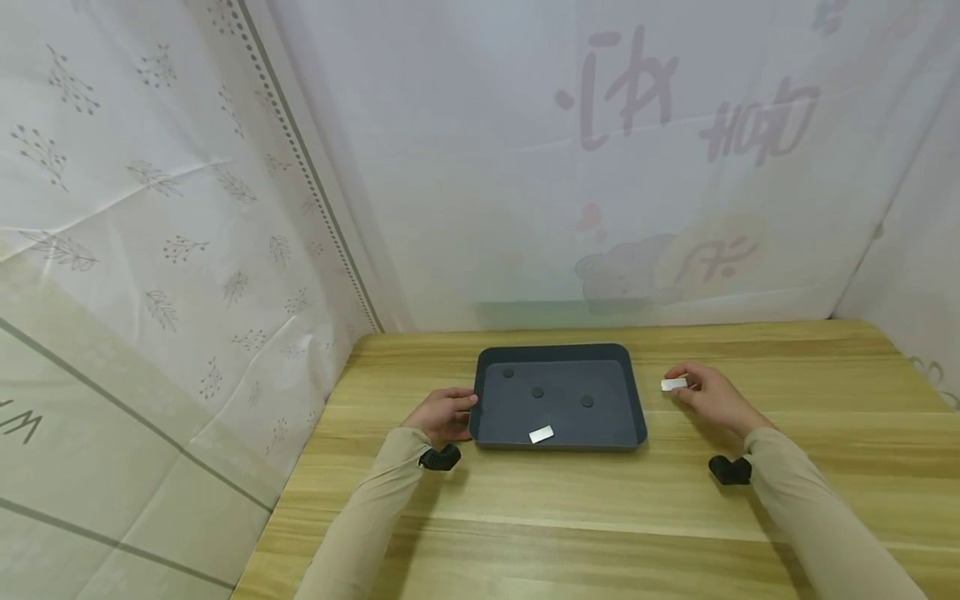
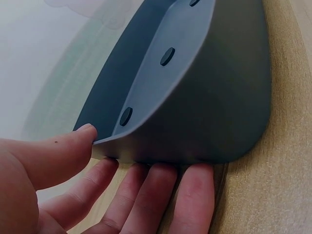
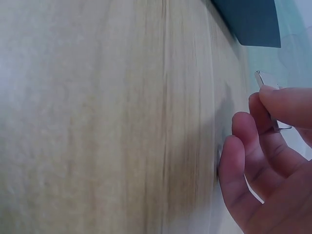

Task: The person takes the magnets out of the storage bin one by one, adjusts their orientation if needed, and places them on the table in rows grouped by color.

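A dark grey rectangular tray (image 1: 555,433) lies on the wooden table. My left hand (image 1: 442,412) holds its left side; in the left wrist view the thumb (image 2: 63,156) is at the rim and the fingertips touch the outer wall. Right of the tray, my right hand (image 1: 712,396) pinches a small flat silver rectangular piece (image 1: 674,384) between thumb and forefinger, above the table. The right wrist view shows the other fingers loosely bent below the piece (image 3: 269,80). A similar silver piece (image 1: 541,434) sits in the tray, near its front wall.
Three small dark round discs are spread over the tray floor: a left disc (image 1: 508,373), a middle disc (image 1: 537,392) and a right disc (image 1: 587,401). Printed curtains (image 1: 450,167) hang behind and beside the wooden table (image 1: 585,533).
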The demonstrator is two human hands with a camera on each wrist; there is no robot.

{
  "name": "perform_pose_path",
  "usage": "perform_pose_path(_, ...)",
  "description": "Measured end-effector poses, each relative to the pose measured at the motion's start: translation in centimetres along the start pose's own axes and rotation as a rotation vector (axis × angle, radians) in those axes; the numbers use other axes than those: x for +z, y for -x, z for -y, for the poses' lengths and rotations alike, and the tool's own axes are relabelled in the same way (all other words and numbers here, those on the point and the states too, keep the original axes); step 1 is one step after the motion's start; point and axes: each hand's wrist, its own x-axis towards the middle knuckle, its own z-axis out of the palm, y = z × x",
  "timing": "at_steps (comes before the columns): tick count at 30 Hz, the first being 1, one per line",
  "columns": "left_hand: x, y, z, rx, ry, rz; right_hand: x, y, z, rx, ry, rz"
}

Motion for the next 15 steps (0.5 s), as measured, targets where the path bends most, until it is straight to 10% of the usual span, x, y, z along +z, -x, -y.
perform_pose_path(15,-0.32,-0.28,0.22,0.0,-0.007,0.009,-0.01,-1.04,0.5,-0.009,0.107,-0.002)
